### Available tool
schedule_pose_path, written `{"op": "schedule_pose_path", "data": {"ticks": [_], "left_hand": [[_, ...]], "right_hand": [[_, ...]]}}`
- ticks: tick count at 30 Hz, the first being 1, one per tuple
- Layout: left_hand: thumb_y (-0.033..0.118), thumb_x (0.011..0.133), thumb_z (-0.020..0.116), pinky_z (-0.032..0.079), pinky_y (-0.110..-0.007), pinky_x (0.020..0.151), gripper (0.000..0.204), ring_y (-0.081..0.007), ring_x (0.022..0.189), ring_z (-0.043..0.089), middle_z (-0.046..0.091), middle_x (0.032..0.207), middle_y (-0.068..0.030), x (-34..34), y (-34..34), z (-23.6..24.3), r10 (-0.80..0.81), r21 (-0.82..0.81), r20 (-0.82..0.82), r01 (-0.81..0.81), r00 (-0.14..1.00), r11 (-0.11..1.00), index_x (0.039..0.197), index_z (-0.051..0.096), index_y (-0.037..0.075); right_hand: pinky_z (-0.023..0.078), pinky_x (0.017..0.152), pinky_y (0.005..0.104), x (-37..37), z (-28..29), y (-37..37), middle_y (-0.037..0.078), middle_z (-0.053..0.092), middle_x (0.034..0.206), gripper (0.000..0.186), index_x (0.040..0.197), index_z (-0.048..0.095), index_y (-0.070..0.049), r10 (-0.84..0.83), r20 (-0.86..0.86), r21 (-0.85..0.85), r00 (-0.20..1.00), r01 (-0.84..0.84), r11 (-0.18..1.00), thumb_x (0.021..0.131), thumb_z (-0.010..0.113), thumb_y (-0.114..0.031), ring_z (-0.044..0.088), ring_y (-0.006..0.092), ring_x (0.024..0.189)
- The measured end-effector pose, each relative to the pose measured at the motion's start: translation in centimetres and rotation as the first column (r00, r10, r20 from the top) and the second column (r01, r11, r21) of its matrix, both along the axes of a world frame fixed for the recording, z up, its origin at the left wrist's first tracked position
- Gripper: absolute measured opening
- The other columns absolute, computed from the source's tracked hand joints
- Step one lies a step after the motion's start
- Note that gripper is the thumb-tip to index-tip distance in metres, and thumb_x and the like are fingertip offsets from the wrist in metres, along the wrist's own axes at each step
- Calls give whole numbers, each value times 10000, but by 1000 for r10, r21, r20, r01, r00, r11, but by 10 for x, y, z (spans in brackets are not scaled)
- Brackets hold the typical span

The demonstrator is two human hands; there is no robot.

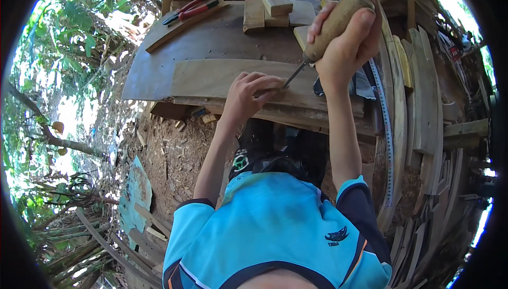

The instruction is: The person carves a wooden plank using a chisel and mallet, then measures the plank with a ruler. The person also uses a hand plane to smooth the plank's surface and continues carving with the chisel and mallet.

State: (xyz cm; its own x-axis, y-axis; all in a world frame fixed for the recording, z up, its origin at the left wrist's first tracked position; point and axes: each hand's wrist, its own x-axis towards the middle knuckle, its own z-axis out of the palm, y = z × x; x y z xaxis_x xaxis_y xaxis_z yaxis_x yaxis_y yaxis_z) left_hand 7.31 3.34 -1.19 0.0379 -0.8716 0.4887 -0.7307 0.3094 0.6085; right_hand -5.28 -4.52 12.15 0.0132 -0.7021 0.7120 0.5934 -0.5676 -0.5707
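Observation:
My right hand (349, 40) is wrapped around the thick wooden handle (341, 22) of a narrow chisel-like tool, raised above the bench. Its thin metal shaft (296, 74) slants down and left to a long wooden board (211, 80). The board lies along the bench's near edge. Beside the shaft's lower end is my left hand (250, 94), resting at the board with its fingers bent and close together. Whatever those fingers pinch is hidden under them. The very tip of the shaft is hard to make out next to the left fingertips.
Red-handled pliers (193, 12) lie on a wood strip at the bench's far left. Several wood blocks (277, 4) are stacked at the back. A measuring tape (389, 146) runs down the right side beside long planks (423, 93). Wood chips cover the ground (169, 151).

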Motion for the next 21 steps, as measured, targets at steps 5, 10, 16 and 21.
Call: {"op": "schedule_pose_path", "data": {"ticks": [5, 10, 16, 21], "left_hand": [[74, 667, 674, 460, -338, 736, 294, -245, 832, 549, 610, 907, -47, -2, -1, -2, -7, -11, 15, 8, 1000, 1000, 949, 654, 154], [67, 664, 675, 463, -340, 729, 280, -244, 832, 549, 607, 888, -48, -2, 1, -5, 3, -15, 0, -3, 1000, 1000, 934, 661, 140], [56, 673, 674, 465, -340, 726, 287, -240, 821, 554, 604, 880, -68, -3, 0, -3, 5, 0, -6, -5, 1000, 1000, 950, 659, 130], [135, 728, 646, 430, -323, 738, 225, -230, 844, 545, 600, 898, -63, 6, -9, -1, -72, 212, -277, 134, 958, 968, 954, 658, 138]], "right_hand": [[392, 383, 219, 16, -3, -13, 26, 467, 565, 357, 1122, 484, -30, -59, 63, 17, 996, 58, 998, 903, 441, -309, 408, 98, 375], [392, 362, 248, 16, -4, -22, 107, 522, 635, 408, 865, 443, -25, -12, -142, -9, 990, 11, 1000, 918, 336, -415, 476, 141, 431], [395, 363, 245, 21, -3, -28, 100, 525, 635, 374, 883, 460, -26, -15, -130, 11, 991, 16, 1000, 918, 352, -383, 482, 140, 428], [395, 400, 247, 8, -1, -25, 69, 500, 668, 354, 997, 486, -35, -71, -52, 75, 996, 75, 994, 893, 432, -370, 483, 128, 474]]}}
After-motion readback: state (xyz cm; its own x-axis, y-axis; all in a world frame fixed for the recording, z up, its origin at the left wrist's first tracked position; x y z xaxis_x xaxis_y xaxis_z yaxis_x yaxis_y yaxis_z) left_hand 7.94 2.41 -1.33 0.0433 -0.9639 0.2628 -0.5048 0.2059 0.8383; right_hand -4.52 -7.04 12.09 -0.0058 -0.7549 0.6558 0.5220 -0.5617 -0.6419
